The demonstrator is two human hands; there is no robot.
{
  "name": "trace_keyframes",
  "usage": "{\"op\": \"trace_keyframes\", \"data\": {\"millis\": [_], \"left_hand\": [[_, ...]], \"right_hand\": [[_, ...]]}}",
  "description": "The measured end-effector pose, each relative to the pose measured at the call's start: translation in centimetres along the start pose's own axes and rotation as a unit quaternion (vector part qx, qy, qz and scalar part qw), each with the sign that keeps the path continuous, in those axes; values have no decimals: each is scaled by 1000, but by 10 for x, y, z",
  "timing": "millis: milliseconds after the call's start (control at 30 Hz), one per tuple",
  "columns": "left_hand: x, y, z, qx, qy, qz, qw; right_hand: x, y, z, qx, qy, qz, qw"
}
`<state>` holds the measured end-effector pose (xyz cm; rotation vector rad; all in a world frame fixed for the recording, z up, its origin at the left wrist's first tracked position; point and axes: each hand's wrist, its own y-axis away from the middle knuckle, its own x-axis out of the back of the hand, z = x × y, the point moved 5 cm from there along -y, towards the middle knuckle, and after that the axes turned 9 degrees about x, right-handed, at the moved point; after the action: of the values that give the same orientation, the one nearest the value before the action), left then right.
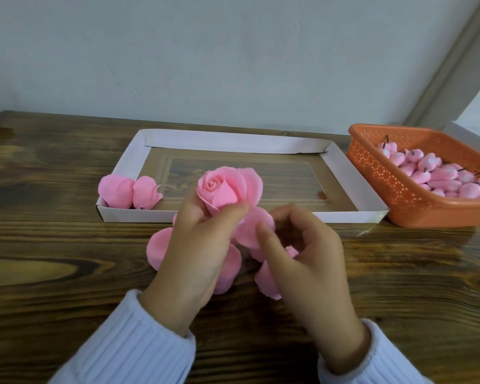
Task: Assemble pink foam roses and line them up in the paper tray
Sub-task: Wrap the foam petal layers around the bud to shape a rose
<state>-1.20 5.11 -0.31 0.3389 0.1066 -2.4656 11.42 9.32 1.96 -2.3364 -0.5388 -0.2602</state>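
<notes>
While the left grip [194, 245] is curled round the base of the rose [227, 189], thumb in front and fingers behind, we see the bloom held clear of the surface [53, 245]. Its open face is turned up and toward us, and its stem end points down into the palm. The right grip [302, 259] sits just to the right and a little lower, fingers curled. Its index finger and thumb appear to pinch one loose petal [251, 227] that touches the underside of the rose. We cannot tell how firmly, since the fingers are blurred.

So the piece to be added lies on the rose's lower right flank, on the side of the right grip. We judge the next move to be wrapping that petal up against the outer layer while the left thumb pins it. Spare petals [157, 248] lie on the surface beneath both hands.

The paper tray [344, 173] lies straight beyond the hands, its long axis running left to right. Two finished roses [117, 189] sit side by side, touching, in its near left corner. The free spot to their right is directly beyond the held rose, so we reckon the left grip is the nearer one for setting it down. The orange basket [372, 167] of pink buds [441, 176] sits just beside the tray's right end.
</notes>
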Motion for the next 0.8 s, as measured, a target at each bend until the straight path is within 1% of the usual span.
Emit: {"op": "trace_keyframes", "data": {"millis": [100, 267, 400, 533, 600, 700, 800], "left_hand": [[1, 0, -2, -5, -20, 10, 1000], [-1, 0, -4, 1, -29, -1, 1000], [-3, 1, -5, 0, -28, -3, 1000], [-4, 2, -7, 22, -7, -7, 1000], [-4, 1, -8, 33, 3, -19, 999], [-6, 0, -10, 40, 15, -41, 998], [-10, 0, -13, 58, 44, -62, 995]], "right_hand": [[2, 1, -3, 27, 25, 28, 999], [4, 3, -7, 64, 57, 50, 995], [0, 4, -12, 98, 77, 19, 992], [-3, 5, -12, 109, 96, -2, 989], [-1, 5, -13, 109, 86, 14, 990], [5, 4, -12, 105, 77, 57, 990], [6, 3, -12, 111, 91, 65, 987]]}}
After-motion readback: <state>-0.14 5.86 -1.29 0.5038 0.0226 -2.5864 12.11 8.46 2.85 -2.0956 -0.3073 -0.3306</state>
